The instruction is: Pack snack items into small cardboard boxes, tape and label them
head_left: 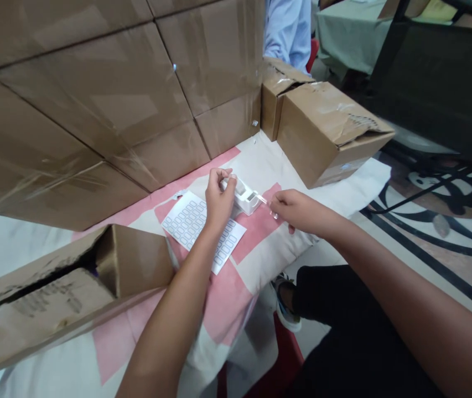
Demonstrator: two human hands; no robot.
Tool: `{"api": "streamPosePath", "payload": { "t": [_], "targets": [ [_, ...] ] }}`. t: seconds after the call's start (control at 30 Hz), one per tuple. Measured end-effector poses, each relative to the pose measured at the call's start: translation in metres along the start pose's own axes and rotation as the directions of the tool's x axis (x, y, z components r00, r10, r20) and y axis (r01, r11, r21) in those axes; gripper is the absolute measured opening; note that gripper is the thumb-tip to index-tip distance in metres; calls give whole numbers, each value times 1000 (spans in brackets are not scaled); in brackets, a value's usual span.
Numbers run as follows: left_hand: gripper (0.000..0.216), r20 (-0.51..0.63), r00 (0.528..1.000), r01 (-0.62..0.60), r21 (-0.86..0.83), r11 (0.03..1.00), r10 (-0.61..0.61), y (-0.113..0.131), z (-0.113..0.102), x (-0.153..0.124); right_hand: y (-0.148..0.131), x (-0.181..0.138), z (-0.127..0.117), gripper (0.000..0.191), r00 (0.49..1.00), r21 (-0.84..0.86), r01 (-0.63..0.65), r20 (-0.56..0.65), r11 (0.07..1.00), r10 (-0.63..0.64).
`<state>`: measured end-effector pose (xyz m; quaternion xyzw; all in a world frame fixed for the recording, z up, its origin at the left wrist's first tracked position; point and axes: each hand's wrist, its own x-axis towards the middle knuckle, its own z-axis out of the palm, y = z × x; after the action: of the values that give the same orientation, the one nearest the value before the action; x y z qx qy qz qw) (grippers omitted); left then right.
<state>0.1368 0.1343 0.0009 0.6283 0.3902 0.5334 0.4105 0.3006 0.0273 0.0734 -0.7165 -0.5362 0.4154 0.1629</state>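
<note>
A small white tape dispenser (249, 202) sits on the cloth-covered table. My left hand (221, 196) is closed at its far left end, fingers curled over the tape roll. From its near right end a strip of clear tape (264, 201) stretches out, and its free end is pinched between the thumb and fingers of my right hand (288, 207). Partly under my left forearm lies a white sheet of labels (186, 220) printed with rows of small outlined boxes.
Taped cardboard cartons (148, 94) form a wall behind the table. One brown box (322, 127) stands at the right rear, and a long open-topped box (136, 265) lies at the left. A person's blue sleeve (288, 33) shows beyond. The pink-and-white cloth (227, 298) hangs over the edge.
</note>
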Motion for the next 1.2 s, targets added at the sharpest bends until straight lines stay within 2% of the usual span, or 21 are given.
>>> {"api": "streamPosePath", "payload": {
  "t": [0.13,0.27,0.5,0.6,0.73,0.93,1.1,1.2],
  "targets": [
    [20,20,1000,-19,82,996,18,-2,-1,-3,1,19,18,24,999,-270,-31,-39,962,21],
    [20,27,999,-29,115,993,25,-3,-2,-5,1,27,28,20,998,-276,-37,-61,960,21],
    [21,24,1000,3,121,993,-6,-4,0,-5,12,28,31,17,991,-211,-5,-130,977,-23],
    [20,11,1000,20,126,992,-21,-6,2,-5,16,30,29,16,989,-154,36,-134,987,-57],
    [18,-11,1000,30,152,988,-29,-3,3,-9,15,27,21,22,993,-31,91,-73,995,-93],
    [18,-19,1000,21,174,985,-18,0,4,-9,23,22,11,24,994,181,34,97,983,-52],
    [19,-14,1000,28,172,985,-26,-3,3,-10,34,21,11,35,986,496,11,139,868,-92],
    [19,-14,1000,27,173,985,-25,-4,3,-10,32,24,13,35,983,549,53,117,834,-140]
  ]
}}
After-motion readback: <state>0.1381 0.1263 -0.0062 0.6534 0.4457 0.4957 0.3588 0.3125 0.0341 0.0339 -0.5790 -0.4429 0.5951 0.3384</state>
